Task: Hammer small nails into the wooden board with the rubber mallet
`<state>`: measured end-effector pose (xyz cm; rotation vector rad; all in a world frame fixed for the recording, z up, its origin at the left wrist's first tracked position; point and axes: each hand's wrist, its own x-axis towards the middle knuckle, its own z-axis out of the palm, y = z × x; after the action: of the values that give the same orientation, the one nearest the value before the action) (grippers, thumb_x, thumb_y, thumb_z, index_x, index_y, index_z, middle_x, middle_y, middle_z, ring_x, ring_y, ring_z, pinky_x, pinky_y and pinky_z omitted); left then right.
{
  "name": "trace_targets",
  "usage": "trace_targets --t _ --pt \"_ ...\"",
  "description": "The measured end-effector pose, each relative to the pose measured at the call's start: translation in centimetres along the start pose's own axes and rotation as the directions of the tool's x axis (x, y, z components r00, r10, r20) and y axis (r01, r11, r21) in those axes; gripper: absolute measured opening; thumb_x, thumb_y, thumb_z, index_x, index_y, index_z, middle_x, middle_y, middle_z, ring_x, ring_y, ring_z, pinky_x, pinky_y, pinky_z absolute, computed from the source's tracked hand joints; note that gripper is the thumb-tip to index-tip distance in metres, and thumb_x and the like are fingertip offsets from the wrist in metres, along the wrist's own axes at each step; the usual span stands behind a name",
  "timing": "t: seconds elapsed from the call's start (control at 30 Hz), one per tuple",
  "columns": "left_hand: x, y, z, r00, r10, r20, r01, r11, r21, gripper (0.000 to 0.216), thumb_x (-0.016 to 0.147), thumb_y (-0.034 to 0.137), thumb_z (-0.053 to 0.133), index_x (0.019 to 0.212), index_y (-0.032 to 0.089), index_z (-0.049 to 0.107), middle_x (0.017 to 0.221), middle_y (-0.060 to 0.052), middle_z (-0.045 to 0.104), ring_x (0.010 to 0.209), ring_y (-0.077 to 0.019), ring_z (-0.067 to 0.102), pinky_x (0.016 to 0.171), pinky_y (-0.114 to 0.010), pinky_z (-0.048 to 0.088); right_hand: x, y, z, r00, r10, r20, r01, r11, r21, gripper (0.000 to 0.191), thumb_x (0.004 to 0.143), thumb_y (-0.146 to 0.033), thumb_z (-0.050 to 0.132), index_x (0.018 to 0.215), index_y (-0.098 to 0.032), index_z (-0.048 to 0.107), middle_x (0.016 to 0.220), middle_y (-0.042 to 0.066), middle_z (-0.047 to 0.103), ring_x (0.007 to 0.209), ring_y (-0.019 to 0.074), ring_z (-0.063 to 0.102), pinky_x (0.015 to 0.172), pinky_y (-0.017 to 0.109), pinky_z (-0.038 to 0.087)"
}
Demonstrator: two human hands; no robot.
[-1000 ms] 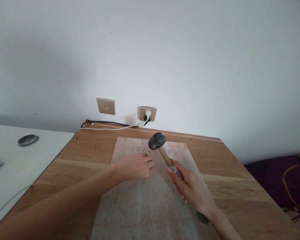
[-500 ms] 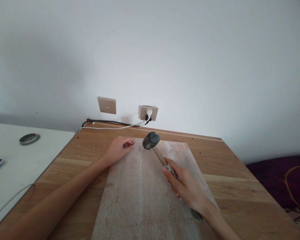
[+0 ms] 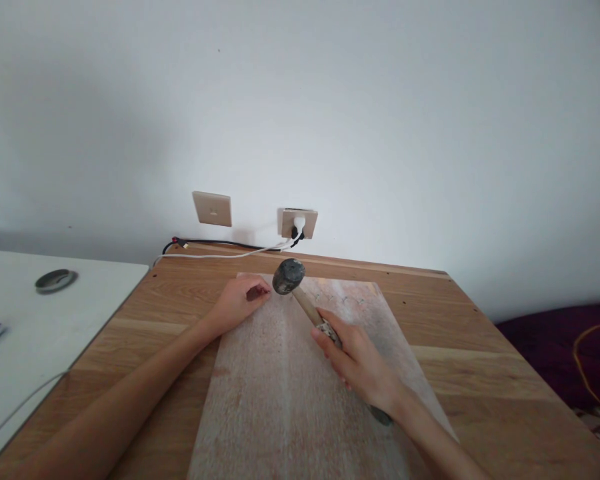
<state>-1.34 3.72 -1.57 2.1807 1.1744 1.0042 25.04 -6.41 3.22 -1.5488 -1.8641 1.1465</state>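
A pale, whitewashed wooden board [image 3: 280, 393] lies lengthwise on the oak table [image 3: 170, 300]. My right hand [image 3: 355, 363] is wrapped round the wooden handle of a dark-headed mallet [image 3: 289, 276], whose head hangs just above the board's far end. My left hand [image 3: 240, 303] rests at the board's far left corner with its fingers curled in a pinch, close to the mallet head. Whatever the fingertips hold is too small to make out.
Behind the table the white wall carries a switch plate [image 3: 211, 209] and a socket [image 3: 299, 223] with a white plug; black and white cables [image 3: 220, 250] run along the table's back edge. A white desk [image 3: 40, 320] at left holds a round grey disc [image 3: 56, 281].
My left hand went from the middle of the board to its far left corner and pinched shut. The mallet head shifted left and a little farther, toward that hand.
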Motion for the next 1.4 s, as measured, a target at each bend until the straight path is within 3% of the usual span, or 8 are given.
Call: trace_targets --t 0.2,0.43,0.63,0.77,0.87,1.03,1.17,1.4 --pt "0.0 -0.1 0.2 0.997 -0.075 -0.005 0.075 0.996 -0.046 0.01 0.085 0.027 0.069 0.094 0.023 0.068 0.084 0.0 0.075 0.08 -0.0193 0.069 0.078 -0.031 0.052 0.9 -0.2 0.4 0.997 -0.067 0.037 0.069 0.995 -0.065 0.05 0.106 -0.052 0.042 0.141 -0.02 0.057 0.053 -0.007 0.055 0.04 0.0145 0.053 0.045 0.025 0.041" --pt "-0.1 -0.4 0.5 0.989 -0.144 -0.038 0.141 0.988 -0.066 0.046 0.08 0.025 0.072 0.123 0.021 0.058 0.079 0.003 0.075 0.076 -0.0207 0.072 0.079 -0.033 0.055 1.3 -0.2 1.1 0.976 -0.216 0.018 0.214 0.951 -0.224 0.046 0.107 -0.045 0.04 0.139 -0.016 0.058 0.09 0.008 0.077 0.083 0.0242 0.073 0.071 0.033 0.053" --pt "-0.1 -0.5 0.4 0.989 -0.144 -0.028 0.142 0.988 -0.06 0.048 0.08 0.022 0.071 0.127 0.02 0.059 0.086 0.0 0.076 0.078 -0.0208 0.072 0.076 -0.031 0.055 1.0 -0.4 1.1 0.979 -0.203 0.018 0.203 0.959 -0.197 0.043 0.106 -0.045 0.043 0.135 -0.019 0.061 0.085 0.005 0.075 0.079 0.0226 0.072 0.071 0.033 0.054" --pt "-0.1 -0.3 0.4 0.989 -0.148 -0.004 0.147 0.987 -0.064 0.045 0.082 0.021 0.069 0.125 0.021 0.058 0.082 0.001 0.075 0.078 -0.0195 0.071 0.081 -0.033 0.055 -0.5 -0.2 1.4 0.999 -0.039 -0.015 0.039 0.998 0.054 0.05 0.103 -0.053 0.046 0.145 -0.026 0.052 0.081 0.0 0.069 0.047 0.0125 0.059 0.043 0.025 0.047" --pt "0.0 -0.3 0.4 0.99 -0.143 0.0 0.143 0.988 -0.061 0.043 0.081 0.022 0.068 0.123 0.021 0.059 0.083 0.002 0.076 0.078 -0.0183 0.07 0.083 -0.033 0.055 -2.9 0.2 2.0 0.982 0.134 -0.132 -0.07 0.912 0.404 0.065 0.099 -0.061 0.049 0.155 -0.033 0.033 0.096 -0.001 0.066 0.036 0.0069 0.048 0.028 0.021 0.038" --pt "0.0 -0.4 0.3 0.991 -0.132 0.001 0.132 0.991 -0.027 0.036 0.08 0.025 0.068 0.115 0.023 0.063 0.086 0.001 0.077 0.08 -0.0188 0.071 0.085 -0.035 0.055 -7.6 1.7 2.0 0.885 0.388 -0.256 -0.15 0.76 0.632 0.055 0.09 -0.07 0.06 0.124 -0.027 0.063 0.079 -0.004 0.06 0.044 0.011 0.055 0.035 0.023 0.046" --pt "-0.1 -0.7 0.3 0.994 -0.107 -0.005 0.107 0.994 -0.024 0.029 0.082 0.03 0.066 0.11 0.023 0.066 0.087 0.0 0.076 0.081 -0.0191 0.071 0.083 -0.035 0.056 -9.4 3.6 1.1 0.811 0.354 -0.465 -0.118 0.879 0.463 0.048 0.091 -0.068 0.058 0.104 -0.023 0.069 0.07 -0.001 0.065 0.057 0.0155 0.06 0.05 0.024 0.05" --pt "-0.8 -0.3 -0.6 0.999 -0.027 -0.02 0.029 0.994 0.106 0.029 0.086 0.035 0.061 0.112 0.022 0.067 0.105 -0.006 0.076 0.1 -0.0246 0.071 0.097 -0.043 0.054 -8.1 4.2 1.1 0.888 0.091 -0.451 -0.101 0.995 0.002 0.049 0.102 -0.06 0.039 0.097 -0.022 0.07 0.062 -0.001 0.063 0.054 0.0175 0.062 0.049 0.025 0.045"
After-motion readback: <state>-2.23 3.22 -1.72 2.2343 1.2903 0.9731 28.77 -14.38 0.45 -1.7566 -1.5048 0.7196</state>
